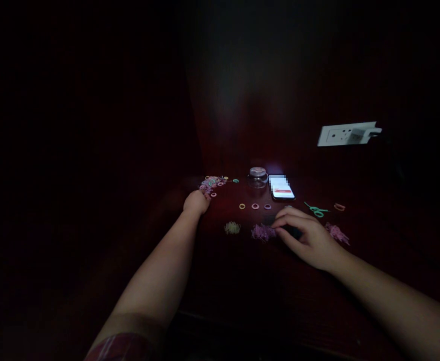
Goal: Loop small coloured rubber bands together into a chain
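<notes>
On one table (223,213), right hand's grip (310,236) pinches one purple bunch (262,232); left hand's (196,201), unclear.

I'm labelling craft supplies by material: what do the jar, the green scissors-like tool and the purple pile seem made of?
Jar: clear plastic or glass, glossy; its wall is see-through with highlights.
Green scissors-like tool: probably plastic, given its uniform bright colour.
Purple pile: perhaps rubber or elastic, judging by its thin, curled strands; too small for certainty.
</notes>
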`<state>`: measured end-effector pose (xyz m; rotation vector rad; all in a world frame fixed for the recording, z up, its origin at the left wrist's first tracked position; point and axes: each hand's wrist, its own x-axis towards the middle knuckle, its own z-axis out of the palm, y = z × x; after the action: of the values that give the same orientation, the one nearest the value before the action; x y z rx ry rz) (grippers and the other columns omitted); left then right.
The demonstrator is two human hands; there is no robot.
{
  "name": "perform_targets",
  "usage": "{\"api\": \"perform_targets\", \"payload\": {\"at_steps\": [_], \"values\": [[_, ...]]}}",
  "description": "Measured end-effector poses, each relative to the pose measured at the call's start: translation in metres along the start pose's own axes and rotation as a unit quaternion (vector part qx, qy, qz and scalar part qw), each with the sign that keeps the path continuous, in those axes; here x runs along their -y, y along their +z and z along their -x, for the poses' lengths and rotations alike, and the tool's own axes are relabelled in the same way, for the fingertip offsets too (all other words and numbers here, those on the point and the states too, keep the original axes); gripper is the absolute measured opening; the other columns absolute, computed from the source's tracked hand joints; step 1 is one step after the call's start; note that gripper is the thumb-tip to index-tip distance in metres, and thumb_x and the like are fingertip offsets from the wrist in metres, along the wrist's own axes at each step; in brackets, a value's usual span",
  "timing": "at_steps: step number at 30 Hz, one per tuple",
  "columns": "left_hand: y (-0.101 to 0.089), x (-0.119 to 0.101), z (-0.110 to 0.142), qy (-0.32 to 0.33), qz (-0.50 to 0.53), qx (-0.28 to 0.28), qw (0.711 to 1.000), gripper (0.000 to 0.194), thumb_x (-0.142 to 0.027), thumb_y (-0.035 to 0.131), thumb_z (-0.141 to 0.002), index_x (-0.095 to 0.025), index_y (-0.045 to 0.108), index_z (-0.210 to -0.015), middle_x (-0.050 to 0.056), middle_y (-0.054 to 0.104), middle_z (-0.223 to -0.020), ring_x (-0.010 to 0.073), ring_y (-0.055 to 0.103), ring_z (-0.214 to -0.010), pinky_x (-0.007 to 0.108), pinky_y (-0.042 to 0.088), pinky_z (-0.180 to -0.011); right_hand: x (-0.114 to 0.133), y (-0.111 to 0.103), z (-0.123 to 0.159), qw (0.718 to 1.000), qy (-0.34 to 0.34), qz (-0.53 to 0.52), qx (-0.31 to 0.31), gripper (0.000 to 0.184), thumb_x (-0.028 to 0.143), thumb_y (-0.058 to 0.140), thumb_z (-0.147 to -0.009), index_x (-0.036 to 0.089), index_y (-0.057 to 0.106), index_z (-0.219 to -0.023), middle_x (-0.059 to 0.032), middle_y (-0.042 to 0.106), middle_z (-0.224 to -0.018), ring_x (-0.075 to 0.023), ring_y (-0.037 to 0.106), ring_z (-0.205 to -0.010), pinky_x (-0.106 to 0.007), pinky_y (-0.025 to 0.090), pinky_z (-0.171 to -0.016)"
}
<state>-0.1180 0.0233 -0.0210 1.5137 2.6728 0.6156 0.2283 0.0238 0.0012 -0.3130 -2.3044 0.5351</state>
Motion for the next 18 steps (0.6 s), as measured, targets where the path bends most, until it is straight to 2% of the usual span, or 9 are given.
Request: {"api": "perform_targets", "payload": {"at_steps": [6,11,14,18], "values": [[0.001,0.0,-0.001,0.005,0.031,-0.015,0.999,0.018,-0.032,0.057,-0.084,-0.02,0.07,-0.087,0.012,0.073,-0.098,0.0252,0.067,-0.094,0.029,0.048,-0.082,-0.001,0.0,0.0,1.0,0.001,-0.005,0.002,0.01,0.019,0.056,-0.089,0.022,0.065,-0.092,-0.0074,0.062,-0.091,-0.0213,0.059,-0.085,-0.036,0.05,-0.076],[-0.003,-0.003,0.001,-0.001,0.098,-0.06,0.993,0.02,-0.032,0.054,-0.087,-0.019,0.068,-0.091,0.013,0.073,-0.097,0.0258,0.067,-0.093,0.03,0.048,-0.081,-0.004,-0.001,0.0,1.0,0.006,-0.005,-0.007,0.009,0.017,0.057,-0.089,0.022,0.065,-0.091,-0.0068,0.062,-0.091,-0.0205,0.059,-0.084,-0.035,0.049,-0.075],[-0.004,-0.015,0.006,0.015,0.17,-0.072,0.983,0.023,-0.031,0.05,-0.09,-0.017,0.067,-0.093,0.011,0.074,-0.095,0.0225,0.068,-0.09,0.029,0.048,-0.08,-0.004,-0.001,0.0,1.0,0.009,-0.004,-0.008,0.009,0.017,0.057,-0.088,0.022,0.065,-0.09,-0.0067,0.062,-0.091,-0.0203,0.059,-0.085,-0.035,0.049,-0.076],[-0.001,-0.047,0.025,0.075,0.283,-0.031,0.956,0.023,-0.026,0.049,-0.09,-0.015,0.067,-0.098,0.008,0.075,-0.097,0.0159,0.069,-0.084,0.025,0.052,-0.076,-0.002,-0.001,-0.002,1.0,0.015,0.002,-0.021,0.01,0.017,0.056,-0.088,0.021,0.064,-0.086,-0.0065,0.062,-0.087,-0.0198,0.059,-0.082,-0.035,0.049,-0.074]]}}
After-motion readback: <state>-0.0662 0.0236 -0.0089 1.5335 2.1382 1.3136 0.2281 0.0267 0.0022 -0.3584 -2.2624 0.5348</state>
